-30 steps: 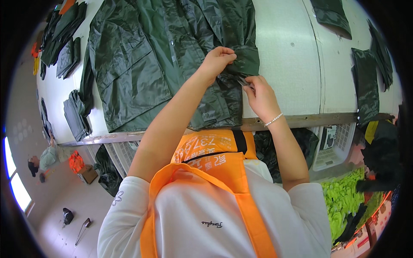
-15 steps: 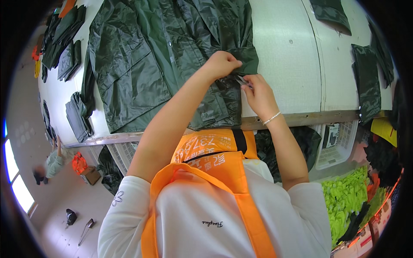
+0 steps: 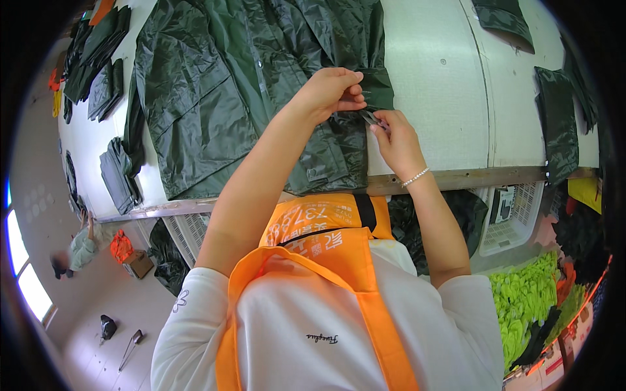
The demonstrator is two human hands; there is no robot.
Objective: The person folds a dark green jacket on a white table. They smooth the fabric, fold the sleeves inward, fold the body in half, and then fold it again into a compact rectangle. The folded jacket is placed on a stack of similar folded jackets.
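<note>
At the garment's (image 3: 261, 85) lower right corner, the left hand (image 3: 329, 91) pinched the hem, while the right hand (image 3: 394, 140), at its four o'clock, gripped small snips (image 3: 373, 118) pointing toward ten o'clock.

We see the raincoat (image 3: 248, 85) spread on the table (image 3: 430, 78), both hands meeting at its right edge, left hand (image 3: 329, 91) just behind the right hand (image 3: 394, 137). Folded garments (image 3: 98, 58) lie far left; a basket (image 3: 515, 221) sits under the table, right.
</note>
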